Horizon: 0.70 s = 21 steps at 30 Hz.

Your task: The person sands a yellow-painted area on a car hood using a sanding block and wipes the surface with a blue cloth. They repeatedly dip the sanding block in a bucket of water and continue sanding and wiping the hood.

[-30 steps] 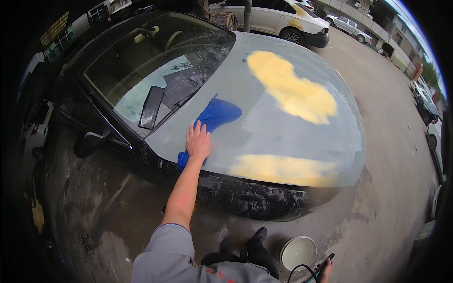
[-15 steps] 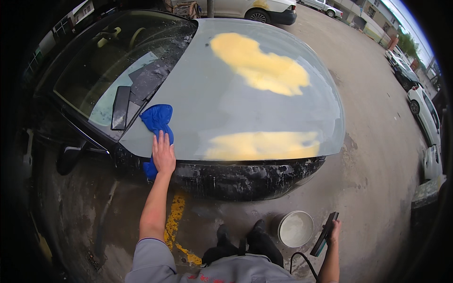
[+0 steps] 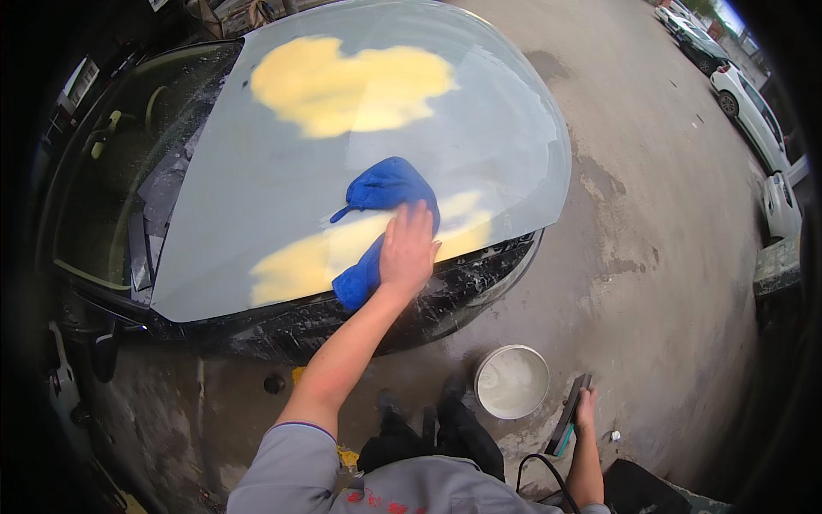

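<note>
1 blue cloth (image 3: 390, 182) lies under left hand (image 3: 407, 257), fingers extended; right hand (image 3: 586, 409) grips dark tool (image 3: 568, 416).

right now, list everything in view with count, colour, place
hood: one, grey, upper middle
patches: two, yellow, on hood
cloth: one, blue, on hood
windshield: one, dark, left of hood
side mirror: one, black, far left
bucket: one, whitish, on ground
flat tool: one, dark and teal, right hand
hose or cable: one, black, lower edge
parked cars: several, mostly white, right
shirt: one, grey, lower edge
left hand: one, bare, on cloth
right hand: one, bare, holding tool
</note>
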### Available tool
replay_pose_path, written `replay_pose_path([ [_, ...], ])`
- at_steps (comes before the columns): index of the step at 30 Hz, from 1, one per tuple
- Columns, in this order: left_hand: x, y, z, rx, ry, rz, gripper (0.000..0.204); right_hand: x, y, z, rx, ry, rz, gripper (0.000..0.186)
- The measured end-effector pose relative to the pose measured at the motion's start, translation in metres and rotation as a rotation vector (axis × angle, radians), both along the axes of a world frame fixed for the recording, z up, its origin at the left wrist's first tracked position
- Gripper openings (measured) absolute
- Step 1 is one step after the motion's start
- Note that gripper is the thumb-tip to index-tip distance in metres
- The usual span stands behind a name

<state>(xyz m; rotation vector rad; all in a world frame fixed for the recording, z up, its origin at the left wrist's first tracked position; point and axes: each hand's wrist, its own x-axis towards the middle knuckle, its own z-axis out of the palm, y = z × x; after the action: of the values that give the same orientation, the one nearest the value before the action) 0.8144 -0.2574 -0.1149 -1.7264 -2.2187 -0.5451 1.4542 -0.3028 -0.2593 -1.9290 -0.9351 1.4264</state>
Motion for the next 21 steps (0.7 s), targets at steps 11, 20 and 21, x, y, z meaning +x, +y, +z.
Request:
replay_pose_path([
  [11,0.134,0.196,-0.044,0.068,0.138,-0.571,0.035,0.194,-0.164,-0.023,-0.165,-0.206,-0.311,0.043],
  [20,0.369,0.136,-0.099,-0.035,-0.678,-0.753,0.028,0.270,-0.384,-0.028,0.072,-0.513,-0.123,0.044],
  [21,0.372,0.121,-0.103,-0.158,-0.665,-0.726,0.028,0.223,-0.378,-0.041,-0.059,-0.281,-0.338,0.044],
])
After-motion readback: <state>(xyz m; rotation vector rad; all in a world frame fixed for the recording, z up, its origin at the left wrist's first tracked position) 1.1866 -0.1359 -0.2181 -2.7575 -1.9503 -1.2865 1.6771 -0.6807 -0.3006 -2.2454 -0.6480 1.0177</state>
